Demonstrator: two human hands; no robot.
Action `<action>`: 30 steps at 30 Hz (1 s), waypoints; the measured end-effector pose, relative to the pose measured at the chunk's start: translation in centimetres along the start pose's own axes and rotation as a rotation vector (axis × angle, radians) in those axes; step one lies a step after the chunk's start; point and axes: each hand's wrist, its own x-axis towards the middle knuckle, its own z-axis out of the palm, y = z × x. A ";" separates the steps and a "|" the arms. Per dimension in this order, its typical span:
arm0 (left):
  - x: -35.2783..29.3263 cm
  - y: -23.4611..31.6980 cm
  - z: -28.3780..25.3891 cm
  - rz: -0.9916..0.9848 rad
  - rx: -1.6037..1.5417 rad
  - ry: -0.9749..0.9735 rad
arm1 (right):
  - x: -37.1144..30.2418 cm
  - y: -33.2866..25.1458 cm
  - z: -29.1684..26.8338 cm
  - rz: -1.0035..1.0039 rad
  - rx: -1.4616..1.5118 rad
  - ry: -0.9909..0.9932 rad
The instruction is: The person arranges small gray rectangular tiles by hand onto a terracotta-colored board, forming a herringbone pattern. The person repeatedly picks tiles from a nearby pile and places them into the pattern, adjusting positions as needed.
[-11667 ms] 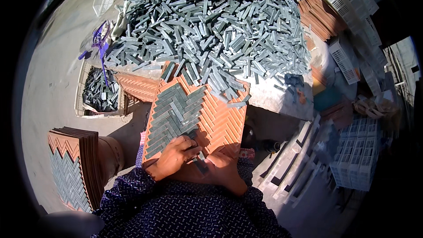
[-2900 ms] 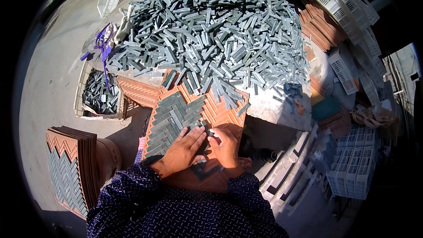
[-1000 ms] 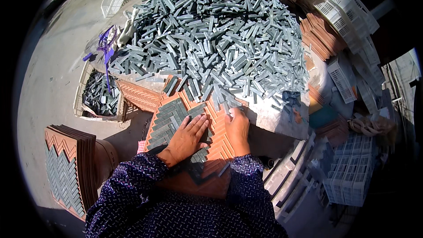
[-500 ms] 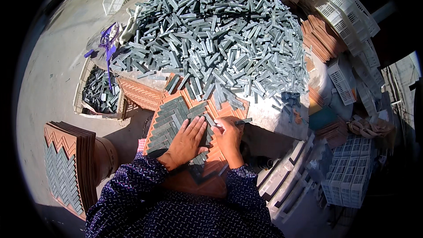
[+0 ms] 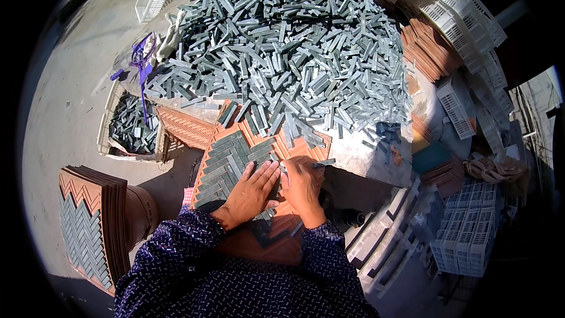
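An orange herringbone mould tray [image 5: 294,147] leans from my lap against a huge pile of grey tile strips [image 5: 282,53]. Grey strips laid in a zigzag [image 5: 226,159] fill its left part. My left hand [image 5: 252,193] lies flat, fingers spread, on the laid strips. Right beside it, touching, my right hand [image 5: 301,186] is curled over the tray's middle, with a grey strip [image 5: 323,164] sticking out from its fingers.
A stack of filled trays [image 5: 94,224] stands at my left. A crate of grey strips [image 5: 132,129] with a purple scoop [image 5: 141,62] sits at the left of the pile. White plastic crates [image 5: 465,235] and orange tray stacks [image 5: 429,47] crowd the right.
Both hands have pulled back a little from the pile's edge toward the tray's middle. The zigzag of laid strips has grown compared with the oldest frame.
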 end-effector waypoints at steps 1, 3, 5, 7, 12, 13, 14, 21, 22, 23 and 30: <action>-0.1 0.0 0.0 -0.005 -0.027 0.018 | 0.0 -0.5 -0.3 0.002 -0.009 -0.013; -0.2 -0.1 0.0 -0.007 -0.077 0.054 | 0.0 -0.9 -0.7 0.026 0.018 -0.037; -0.1 -0.1 -0.1 -0.011 -0.074 0.050 | 0.0 -0.9 -0.8 0.010 0.022 -0.030; 0.0 0.0 -0.3 -0.019 -0.020 0.008 | 0.1 -1.1 -0.7 -0.046 0.002 0.007; 0.0 -0.1 0.0 -0.002 -0.037 0.043 | 0.7 -0.3 -1.1 0.018 0.157 -0.011; -0.1 0.0 -0.1 0.000 -0.035 0.040 | 0.8 0.1 -1.0 0.027 0.204 -0.011; -0.4 0.2 -0.3 -0.007 -0.029 0.017 | 0.8 -0.1 -0.9 0.056 0.175 -0.041; -5.5 2.2 -2.0 -0.022 -0.108 -0.091 | 0.5 -0.1 0.2 0.043 0.093 0.107; -6.4 2.3 -2.4 -0.049 -0.161 -0.087 | 0.6 -0.4 0.2 0.033 0.049 0.151; -7.1 2.3 -2.9 -0.072 -0.211 -0.081 | 0.5 -0.2 0.5 0.036 0.068 0.138; -9.8 0.6 -5.9 -0.253 -0.324 0.095 | 1.4 -0.5 -0.6 0.051 0.070 0.002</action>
